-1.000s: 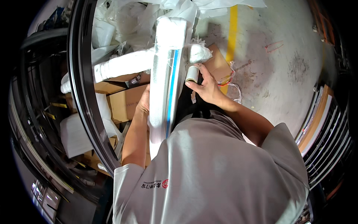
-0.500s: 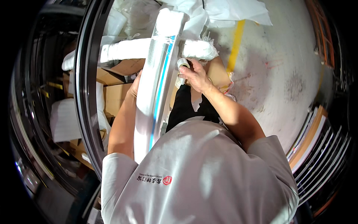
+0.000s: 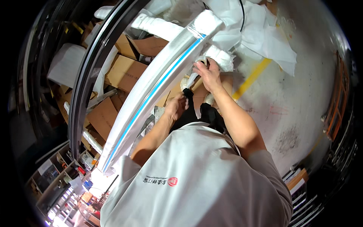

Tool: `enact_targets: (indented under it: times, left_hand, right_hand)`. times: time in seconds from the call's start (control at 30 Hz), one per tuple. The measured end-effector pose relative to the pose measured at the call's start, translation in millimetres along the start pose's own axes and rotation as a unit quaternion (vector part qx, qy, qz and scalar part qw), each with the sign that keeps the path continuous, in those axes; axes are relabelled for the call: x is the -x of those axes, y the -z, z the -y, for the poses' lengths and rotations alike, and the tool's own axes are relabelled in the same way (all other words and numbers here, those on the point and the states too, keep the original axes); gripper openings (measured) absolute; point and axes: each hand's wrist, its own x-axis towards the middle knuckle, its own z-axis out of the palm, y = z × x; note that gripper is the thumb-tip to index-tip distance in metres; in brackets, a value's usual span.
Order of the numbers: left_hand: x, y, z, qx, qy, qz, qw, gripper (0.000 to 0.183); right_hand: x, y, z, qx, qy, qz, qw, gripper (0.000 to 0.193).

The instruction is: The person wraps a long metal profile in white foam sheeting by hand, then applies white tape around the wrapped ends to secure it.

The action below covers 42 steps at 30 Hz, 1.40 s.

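Note:
A long bar-shaped bundle (image 3: 160,72) wrapped in clear film over white foam, with a blue stripe along it, slants from lower left to upper right before me. My right hand (image 3: 211,77) grips a roll of clear stretch film (image 3: 201,60) beside the bundle's far end. A twisted length of film hangs below the roll. My left hand (image 3: 177,108) is on the near side of the bundle, apart from it, above my dark trouser leg. Its fingers are loosely bent and slightly blurred, with nothing visible in them.
White-wrapped supports (image 3: 157,27) cross beneath the bundle. Cardboard boxes (image 3: 126,72) lie to the left behind a dark curved frame (image 3: 89,60). White foam sheets (image 3: 257,38) spread over the floor at the far right, near a yellow line (image 3: 253,77). Shelves with small items (image 3: 60,170) stand lower left.
My left hand has come from the bundle's far left side to its near side. The view has turned, so the bundle now slants more. The right hand still holds the roll.

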Motion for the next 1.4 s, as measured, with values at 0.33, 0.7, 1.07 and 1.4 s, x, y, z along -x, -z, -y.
enact_targets:
  times: [0.33, 0.7, 1.07, 1.4]
  left_hand:
    - [-83.3, 10.9, 25.9, 0.445, -0.149, 0.068, 0.88, 0.014]
    - [-77.0, 5.6, 32.5, 0.303, -0.149, 0.049, 0.94, 0.019]
    - [-32.5, -13.7, 19.9, 0.299, -0.162, 0.054, 0.939, 0.014]
    - [-0.2, -19.6, -43.5, 0.585, -0.031, 0.03, 0.81, 0.019]
  right_hand:
    - [-8.9, 8.5, 14.9, 0.181, 0.017, -0.009, 0.983, 0.042]
    - [-12.7, -53.4, 38.3, -0.021, -0.209, 0.039, 0.977, 0.019]
    - [-18.5, -46.6, 37.7, 0.016, -0.173, 0.056, 0.983, 0.011]
    - [22.6, 8.2, -8.4, 0.304, 0.079, -0.032, 0.949, 0.057]
